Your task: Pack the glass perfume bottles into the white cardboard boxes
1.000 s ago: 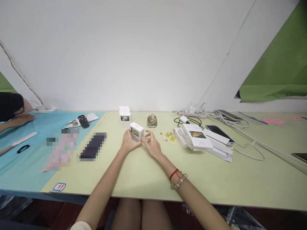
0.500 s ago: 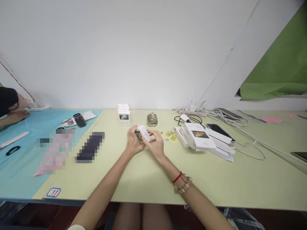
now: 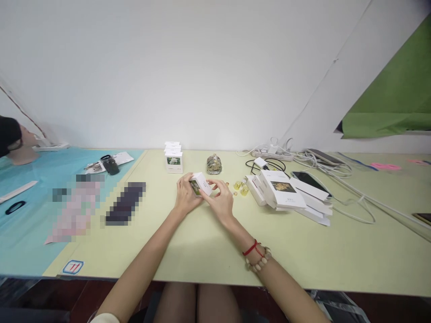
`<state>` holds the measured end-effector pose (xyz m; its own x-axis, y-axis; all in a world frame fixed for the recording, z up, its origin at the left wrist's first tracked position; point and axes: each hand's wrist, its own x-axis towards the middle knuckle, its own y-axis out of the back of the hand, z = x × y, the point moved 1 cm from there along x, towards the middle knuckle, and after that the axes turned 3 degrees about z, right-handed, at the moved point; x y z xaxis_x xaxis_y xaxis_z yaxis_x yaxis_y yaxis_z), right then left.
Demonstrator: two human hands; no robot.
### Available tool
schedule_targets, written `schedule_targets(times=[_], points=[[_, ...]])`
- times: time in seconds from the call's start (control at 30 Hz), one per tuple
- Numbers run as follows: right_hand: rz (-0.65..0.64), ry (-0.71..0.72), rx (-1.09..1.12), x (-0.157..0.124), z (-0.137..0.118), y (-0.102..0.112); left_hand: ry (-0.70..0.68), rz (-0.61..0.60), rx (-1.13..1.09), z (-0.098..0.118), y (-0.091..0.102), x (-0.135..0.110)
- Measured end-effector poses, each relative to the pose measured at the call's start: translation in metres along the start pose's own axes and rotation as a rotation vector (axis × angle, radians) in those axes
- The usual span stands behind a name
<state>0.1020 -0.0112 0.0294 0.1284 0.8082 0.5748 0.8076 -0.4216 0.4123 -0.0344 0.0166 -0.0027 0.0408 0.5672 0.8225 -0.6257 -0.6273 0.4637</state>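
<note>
A small white carton (image 3: 204, 184) with a plant picture on its side is held above the table between both hands. My left hand (image 3: 186, 197) wraps its left side, fingers closed round it. My right hand (image 3: 220, 202) pinches the carton's right side with thumb and fingers. Just right of that hand lie several small yellow pieces (image 3: 244, 191) and tiny gold rings (image 3: 235, 194). Behind the hands, a row of similar white cartons (image 3: 174, 166) stands upright, and a shiny gold-and-clear domed object (image 3: 214, 165) sits beside it.
Flattened white boxes (image 3: 286, 188) are piled at right, near a dark phone (image 3: 308, 183) and tangled white cables (image 3: 323, 163). A blurred dark rectangle (image 3: 126, 204) lies at left. On the blue cloth (image 3: 20, 242) are a dark jar (image 3: 110, 165) and a capped head (image 3: 20, 139), apparently a mannequin's.
Both hands keep the carton at nearly the same place and tilt. The view has shifted slightly. Another person's hand at the far left has left the view.
</note>
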Motion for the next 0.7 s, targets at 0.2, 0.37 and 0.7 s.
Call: schedule_targets(times=[0.2,0.37,0.7], points=[[-0.099,-0.134,-0.018,-0.0031,0.005,-0.0068,-0.043,-0.036,0.001,0.0028,0.0015,-0.0014],[0.012,0.009,-0.024,-0.0075,-0.0007,-0.0049,0.019,-0.014,-0.013,0.002,0.0033,-0.001],[0.04,0.017,-0.046,-0.0043,-0.0021,-0.0013,0.085,-0.011,-0.045,-0.0009,0.0019,-0.0008]])
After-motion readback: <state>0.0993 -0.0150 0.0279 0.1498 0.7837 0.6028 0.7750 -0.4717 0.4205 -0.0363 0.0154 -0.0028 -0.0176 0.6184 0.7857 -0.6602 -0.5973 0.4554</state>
